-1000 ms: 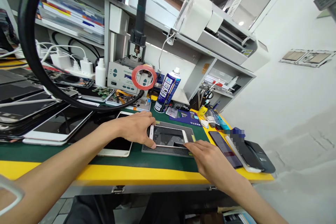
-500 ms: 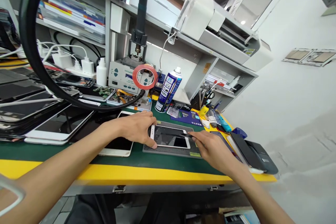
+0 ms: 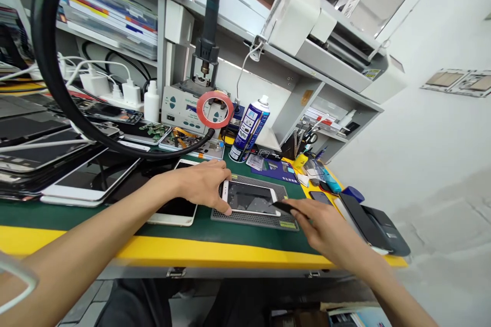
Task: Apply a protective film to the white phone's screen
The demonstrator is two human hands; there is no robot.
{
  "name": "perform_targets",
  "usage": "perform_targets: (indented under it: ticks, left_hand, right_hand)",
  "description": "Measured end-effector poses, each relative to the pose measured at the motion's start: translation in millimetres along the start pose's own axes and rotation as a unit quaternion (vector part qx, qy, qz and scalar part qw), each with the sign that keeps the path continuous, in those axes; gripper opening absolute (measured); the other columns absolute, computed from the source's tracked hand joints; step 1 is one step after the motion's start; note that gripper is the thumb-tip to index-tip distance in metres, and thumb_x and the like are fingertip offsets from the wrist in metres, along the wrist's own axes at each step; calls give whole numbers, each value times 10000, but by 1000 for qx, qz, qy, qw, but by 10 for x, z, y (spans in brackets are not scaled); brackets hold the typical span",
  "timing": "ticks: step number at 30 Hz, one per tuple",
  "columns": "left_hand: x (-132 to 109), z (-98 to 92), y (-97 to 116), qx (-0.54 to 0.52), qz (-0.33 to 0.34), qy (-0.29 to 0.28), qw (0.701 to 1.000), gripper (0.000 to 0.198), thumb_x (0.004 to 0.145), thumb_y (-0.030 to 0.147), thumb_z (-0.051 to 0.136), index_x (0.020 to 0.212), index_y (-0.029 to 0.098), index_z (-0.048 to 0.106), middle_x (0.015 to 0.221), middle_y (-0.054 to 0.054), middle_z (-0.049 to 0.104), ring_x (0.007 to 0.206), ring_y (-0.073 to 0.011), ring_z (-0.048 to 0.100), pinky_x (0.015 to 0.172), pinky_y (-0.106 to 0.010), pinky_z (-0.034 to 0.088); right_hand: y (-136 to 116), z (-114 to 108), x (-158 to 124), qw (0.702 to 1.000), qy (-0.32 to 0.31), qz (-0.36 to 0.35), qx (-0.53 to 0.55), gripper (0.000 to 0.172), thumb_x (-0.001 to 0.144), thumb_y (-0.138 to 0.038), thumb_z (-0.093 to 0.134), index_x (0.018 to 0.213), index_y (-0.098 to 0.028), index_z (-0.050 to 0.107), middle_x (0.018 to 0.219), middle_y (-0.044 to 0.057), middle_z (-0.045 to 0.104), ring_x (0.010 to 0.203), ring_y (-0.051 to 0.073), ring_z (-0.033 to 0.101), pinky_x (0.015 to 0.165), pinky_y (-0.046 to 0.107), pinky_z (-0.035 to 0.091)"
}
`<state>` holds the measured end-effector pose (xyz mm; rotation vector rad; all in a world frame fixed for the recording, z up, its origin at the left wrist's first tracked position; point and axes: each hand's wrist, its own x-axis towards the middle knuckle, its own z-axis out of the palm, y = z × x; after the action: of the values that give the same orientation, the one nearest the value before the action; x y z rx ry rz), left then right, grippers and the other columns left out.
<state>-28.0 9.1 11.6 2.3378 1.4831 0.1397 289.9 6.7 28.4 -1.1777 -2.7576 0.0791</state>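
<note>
A white smartphone (image 3: 251, 197) lies screen-up on a grey perforated pad (image 3: 253, 218) on the green bench mat. My left hand (image 3: 203, 184) grips the phone's left end, thumb at its near corner. My right hand (image 3: 326, 225) holds a thin black tool (image 3: 282, 207) whose tip touches the phone's near right corner.
Another white phone (image 3: 174, 209) lies under my left wrist. Stacked phones and tablets (image 3: 57, 163) fill the left. A blue spray can (image 3: 248, 129), red tape ring (image 3: 215, 109) and hot-air station (image 3: 184, 107) stand behind. Dark phones and cases (image 3: 368, 225) lie at the right edge.
My right hand first rested on the pad's near right corner with no tool visible, then picked up the black tool and brought its tip to the phone's near right corner. The left hand stayed put.
</note>
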Motion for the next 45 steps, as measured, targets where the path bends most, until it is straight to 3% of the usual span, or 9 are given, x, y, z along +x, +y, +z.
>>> perform_targets:
  ticks: [2,7,13,21,27,31,35,39,45]
  left_hand:
    - [-15,-16,5,1,3,-5,1000,887,671,750,621,1332,164,544,1163,-127,566,1119,-334,530,891,-366,455]
    - [-43,-61,6,1,10,-20,1000,876,683,678,657,1372,152,527,1152,-122,565,1101,-313,550,888,-337,461]
    - [-25,-56,-21,4,16,-23,1000,855,689,657,661,1364,146,539,1169,-129,568,1115,-311,546,885,-329,468]
    - [-24,-75,6,7,7,-33,999,882,710,638,652,1417,133,494,1232,-143,559,1150,-319,542,893,-318,459]
    - [-9,-61,-7,6,3,-31,999,885,688,655,667,1394,145,509,1193,-125,552,1132,-302,535,886,-317,453]
    - [-19,-62,2,1,6,-28,1000,760,688,633,680,1296,187,580,1113,-97,563,1052,-285,560,836,-320,461]
    - [-22,-71,18,2,12,-19,1000,692,680,622,690,1226,203,616,1081,-85,573,1043,-285,561,834,-321,461]
    - [-16,-74,10,-2,11,-23,1000,754,679,642,683,1277,189,600,1127,-102,576,1052,-288,564,851,-325,461]
    - [-10,-50,-52,-9,10,-28,1000,915,669,678,672,1391,138,516,1228,-138,558,1126,-307,540,903,-335,459]
  right_hand:
    - [94,-42,77,996,10,50,69,327,977,-289,459,1226,-225,663,1053,78,722,847,219,657,721,317,502]
    - [366,63,307,960,-20,173,219,356,877,-436,601,1057,-144,694,689,6,602,604,155,535,537,262,433]
    - [399,235,398,904,-39,254,343,330,772,-429,724,940,-164,623,660,-32,499,582,127,492,512,247,500]
    - [153,283,443,879,-37,267,392,312,777,-405,735,838,-196,513,621,-90,319,458,90,447,465,332,610]
    - [40,376,515,882,-30,246,401,247,826,-343,685,892,-186,505,666,-78,405,419,104,550,379,286,564]
    - [-144,463,603,879,-36,234,413,232,838,-330,670,906,-187,501,669,-73,456,379,118,578,324,248,500]
    - [-295,420,693,873,-48,214,436,238,817,-336,691,888,-188,520,648,-56,510,436,146,613,360,272,539]
    - [-131,192,660,866,9,209,454,284,791,-396,722,886,-179,565,668,-26,544,504,139,584,407,286,566]
    - [263,60,475,901,17,213,377,313,786,-443,725,911,-182,603,624,-57,403,534,122,475,448,275,560]
